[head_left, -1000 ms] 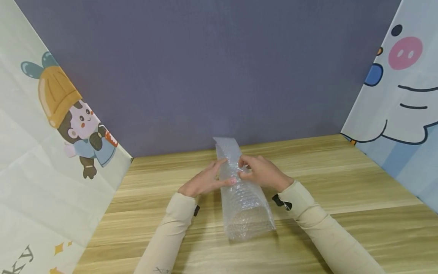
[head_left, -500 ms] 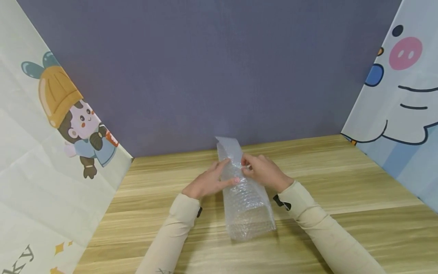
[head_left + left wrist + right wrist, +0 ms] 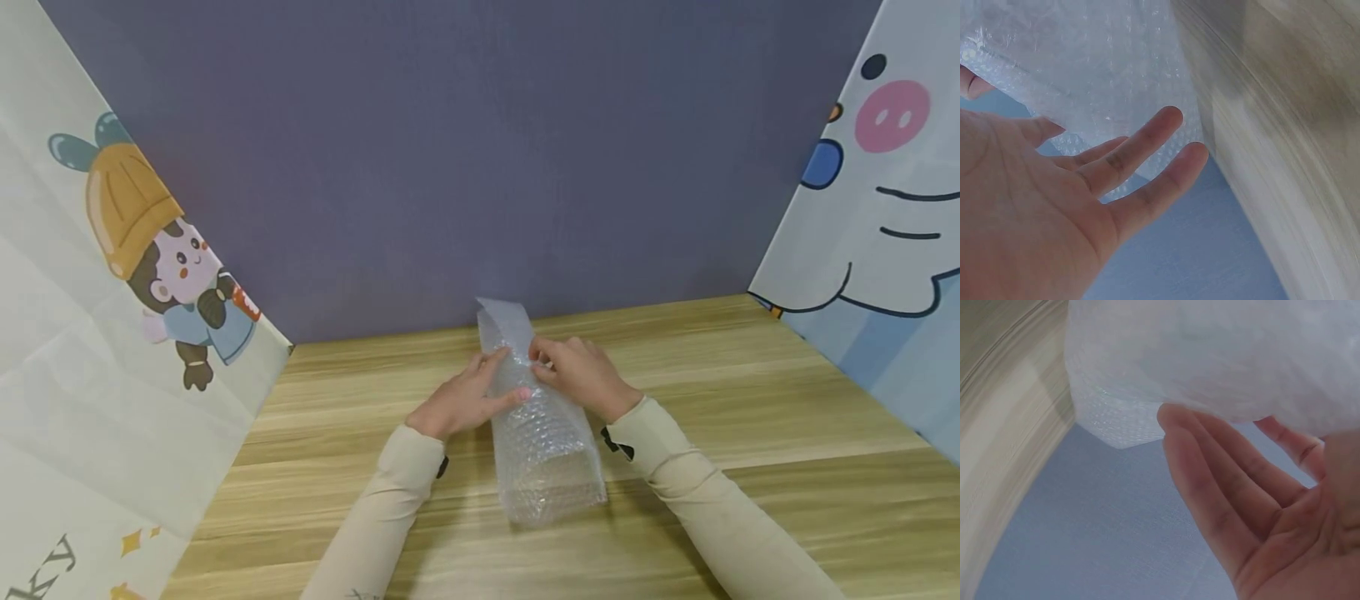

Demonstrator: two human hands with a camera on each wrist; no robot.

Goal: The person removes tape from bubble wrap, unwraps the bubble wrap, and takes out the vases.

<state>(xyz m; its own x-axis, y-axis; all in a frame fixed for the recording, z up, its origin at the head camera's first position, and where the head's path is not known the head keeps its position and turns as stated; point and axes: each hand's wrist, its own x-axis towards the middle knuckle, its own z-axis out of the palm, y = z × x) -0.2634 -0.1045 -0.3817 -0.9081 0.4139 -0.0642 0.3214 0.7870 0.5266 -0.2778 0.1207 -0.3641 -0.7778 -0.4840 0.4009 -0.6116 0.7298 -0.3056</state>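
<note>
A long piece of clear bubble wrap, folded into a narrow strip, lies on the wooden table with its far end raised near the back wall. My left hand rests on its left side, thumb and fingers spread and mostly straight. In the left wrist view, several fingers of the left hand extend beside the wrap. My right hand pinches the wrap's right side between bent fingers and thumb. Against the wrap's edge in the right wrist view are the fingertips of the right hand. Whether anything lies inside the wrap cannot be told.
The wood-grain table ends at a dark grey-purple back wall. A pale printed panel stands at the left, and another printed panel at the right. Black straps show at both wrists.
My left hand has shifted slightly rightward across the wrap. The wrap's far end and left edge have moved a little to the right. My right hand has stayed nearly still.
</note>
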